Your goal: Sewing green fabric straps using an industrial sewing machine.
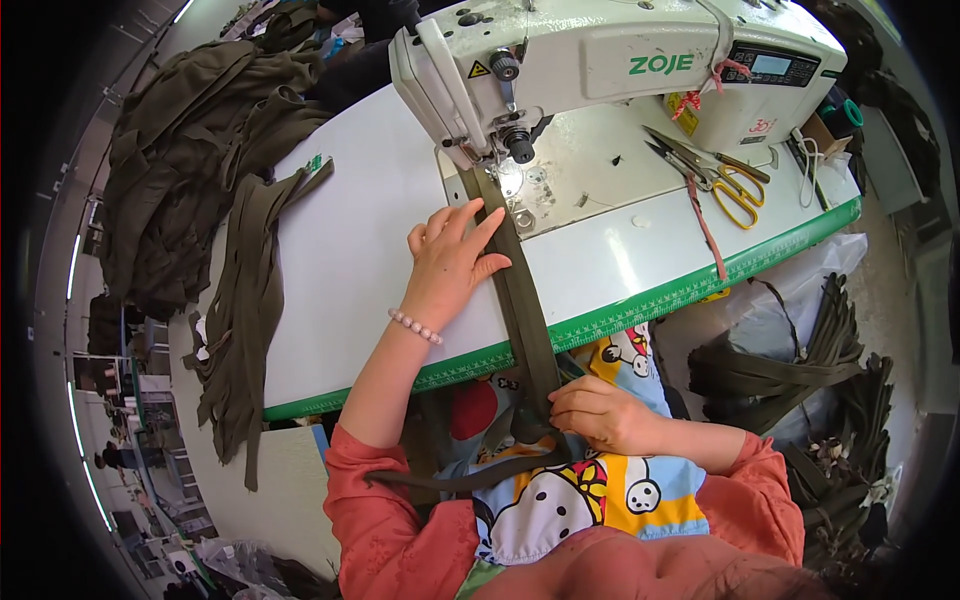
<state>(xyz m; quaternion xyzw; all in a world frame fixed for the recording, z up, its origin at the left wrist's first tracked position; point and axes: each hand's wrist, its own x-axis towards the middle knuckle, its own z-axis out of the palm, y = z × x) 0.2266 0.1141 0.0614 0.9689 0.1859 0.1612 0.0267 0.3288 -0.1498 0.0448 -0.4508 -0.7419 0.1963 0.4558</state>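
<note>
A long olive-green fabric strip point(528, 315) runs from under the needle area of a white sewing machine point(560, 70), over the table's front edge and down to my lap. My left hand point(447, 265) lies on the strip just in front of the needle, its fingers spread and stretched out, a beaded bracelet at the wrist. Below the table edge my right hand point(605, 415) is closed on the strip's side, fingers bent together. The strip's loose tail point(470, 480) curls leftward across my patterned apron point(570, 505).
Yellow-handled scissors point(738, 195) and a pink cloth strip point(706, 235) lie right of the needle. Several olive strips point(255, 290) hang over the table's left side, beside a large fabric heap point(180, 170). More strips point(790, 370) lie at the right. A green measuring band point(640, 310) lines the table's edge.
</note>
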